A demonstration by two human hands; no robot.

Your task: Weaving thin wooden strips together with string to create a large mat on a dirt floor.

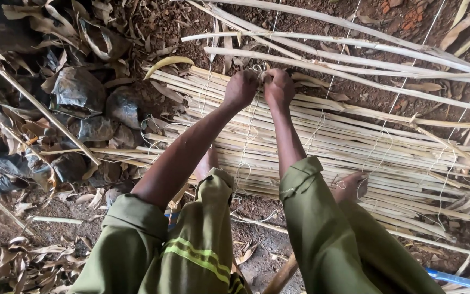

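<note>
- Bare reddish earth [278, 218], strewn with dry leaves [39, 109], lies under a mat of pale split stalks [311, 141] bound by thin white string [246, 136].
- Many stalks look already tied; several loose stalks [354, 54] wait at twelve to two o'clock.
- Left hand [241, 87] and right hand [278, 87], both closed and pinching string, meet at the mat's far edge, twelve o'clock.
</note>
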